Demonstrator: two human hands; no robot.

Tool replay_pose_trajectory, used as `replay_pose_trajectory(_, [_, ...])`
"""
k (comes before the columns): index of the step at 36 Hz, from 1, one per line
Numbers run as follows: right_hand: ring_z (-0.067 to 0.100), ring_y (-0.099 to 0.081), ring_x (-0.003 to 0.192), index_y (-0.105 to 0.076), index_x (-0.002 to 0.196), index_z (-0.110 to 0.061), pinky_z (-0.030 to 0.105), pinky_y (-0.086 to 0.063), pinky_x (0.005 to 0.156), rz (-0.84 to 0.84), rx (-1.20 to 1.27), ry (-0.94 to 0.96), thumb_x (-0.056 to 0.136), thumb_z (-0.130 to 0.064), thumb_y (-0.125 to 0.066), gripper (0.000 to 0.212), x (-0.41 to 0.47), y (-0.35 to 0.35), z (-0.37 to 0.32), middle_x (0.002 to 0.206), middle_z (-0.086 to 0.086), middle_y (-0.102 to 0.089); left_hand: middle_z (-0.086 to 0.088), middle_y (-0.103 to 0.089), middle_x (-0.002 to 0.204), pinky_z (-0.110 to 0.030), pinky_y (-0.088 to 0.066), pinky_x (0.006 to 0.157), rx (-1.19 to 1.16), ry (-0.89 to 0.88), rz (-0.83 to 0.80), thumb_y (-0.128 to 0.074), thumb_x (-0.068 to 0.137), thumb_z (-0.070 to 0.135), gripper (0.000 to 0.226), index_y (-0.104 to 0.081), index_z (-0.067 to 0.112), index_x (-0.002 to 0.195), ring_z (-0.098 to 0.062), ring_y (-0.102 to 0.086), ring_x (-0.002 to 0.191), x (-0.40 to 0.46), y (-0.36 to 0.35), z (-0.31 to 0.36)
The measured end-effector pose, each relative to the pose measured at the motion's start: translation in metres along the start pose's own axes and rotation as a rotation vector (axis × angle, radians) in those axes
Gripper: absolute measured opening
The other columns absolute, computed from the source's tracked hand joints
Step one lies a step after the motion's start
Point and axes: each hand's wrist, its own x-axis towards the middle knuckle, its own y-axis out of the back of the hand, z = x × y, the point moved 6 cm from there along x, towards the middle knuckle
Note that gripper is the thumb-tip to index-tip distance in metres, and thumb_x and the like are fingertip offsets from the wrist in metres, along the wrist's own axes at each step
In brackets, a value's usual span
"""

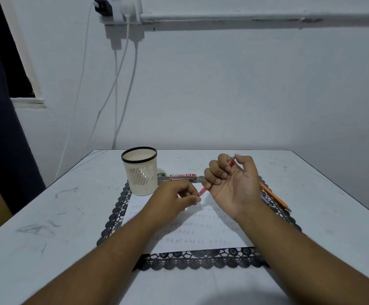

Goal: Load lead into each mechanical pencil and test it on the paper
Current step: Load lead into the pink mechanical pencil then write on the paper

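My right hand (232,183) grips a red mechanical pencil (203,190) in a fist, palm up, its metal end poking out past the thumb and its red end pointing down left. My left hand (177,197) pinches something tiny at the pencil's lower red end; what it is I cannot make out. Below both hands lies white paper (201,236) with rows of faint pencil marks, on a black lace mat (199,260). A red lead case (183,176) lies behind the hands. An orange pencil (274,198) and a purple one (266,200) lie at the mat's right edge.
A cream mesh pencil cup (140,170) with a black rim stands on the mat's far left corner, something red inside. The white table (47,216) carries scuff marks and loose lead bits. White cables (122,84) hang down the wall behind.
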Motion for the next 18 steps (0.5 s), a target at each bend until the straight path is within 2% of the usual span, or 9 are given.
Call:
replay_pose_trajectory(3, [0.019,-0.014,0.063,-0.033,0.061,-0.019,0.034,-0.024,0.059,-0.016,0.005,-0.003,0.086,-0.040,-0.042,0.034,-0.0002,-0.0006,-0.0007,0.063,0.000,-0.021,0.008,-0.074,0.077,-0.027,-0.055,0.066,-0.004,-0.010,0.001,-0.078,0.090,0.017,0.015,-0.074,0.027,0.080,-0.004,-0.065,0.070,0.0005,0.0012,0.0006])
replay_pose_trajectory(9, [0.019,-0.014,0.060,-0.031,0.060,-0.019,0.033,-0.025,0.056,-0.043,-0.034,-0.019,0.086,-0.040,-0.039,0.034,-0.0008,-0.0041,-0.0026,0.061,0.001,-0.017,0.006,-0.074,0.077,-0.022,-0.052,0.063,-0.020,-0.011,-0.012,-0.079,0.089,0.013,0.019,-0.074,0.027,0.078,-0.001,-0.064,0.068,-0.0015,-0.0002,0.0027])
replay_pose_trajectory(12, [0.019,-0.014,0.059,-0.029,0.060,-0.019,0.034,-0.024,0.055,-0.055,-0.077,-0.029,0.087,-0.039,-0.037,0.035,-0.0010,-0.0049,-0.0037,0.061,0.002,-0.016,-0.002,-0.074,0.079,-0.027,-0.055,0.065,-0.040,-0.009,-0.041,-0.079,0.089,0.014,0.018,-0.074,0.028,0.078,-0.007,-0.064,0.069,-0.0010,-0.0019,0.0026])
replay_pose_trajectory(18, [0.018,-0.015,0.059,-0.023,0.063,-0.018,0.036,-0.019,0.058,-0.107,-0.105,-0.034,0.087,-0.039,-0.037,0.035,-0.0011,-0.0061,-0.0035,0.060,0.002,-0.017,-0.001,-0.074,0.079,-0.033,-0.057,0.068,-0.077,-0.008,-0.052,-0.079,0.089,0.013,0.021,-0.075,0.029,0.076,-0.009,-0.065,0.071,-0.0014,-0.0018,0.0015])
